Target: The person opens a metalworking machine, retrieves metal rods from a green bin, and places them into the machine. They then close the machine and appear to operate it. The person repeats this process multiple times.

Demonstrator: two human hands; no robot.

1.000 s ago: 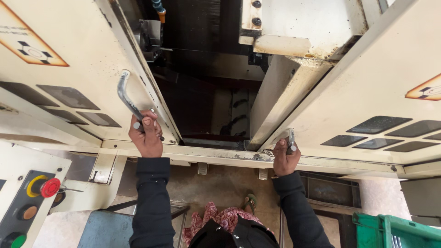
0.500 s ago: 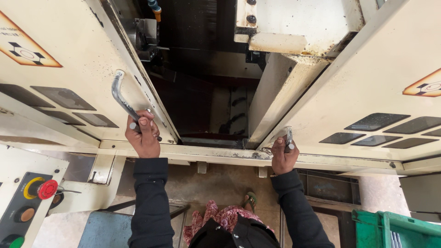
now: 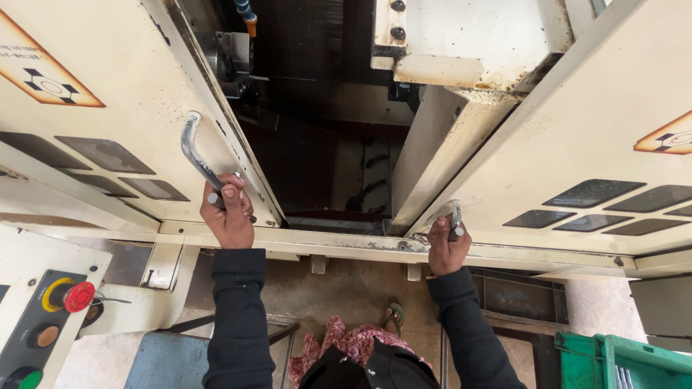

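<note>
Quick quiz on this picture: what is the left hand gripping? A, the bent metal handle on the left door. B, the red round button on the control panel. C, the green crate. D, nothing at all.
A: the left hand is closed around the lower end of the bent metal handle on the left door, while the right hand grips the right door's handle.

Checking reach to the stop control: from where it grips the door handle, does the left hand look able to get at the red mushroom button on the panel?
Probably yes. The left hand grips the door handle; nothing visible blocks the way down to the red button.
</note>
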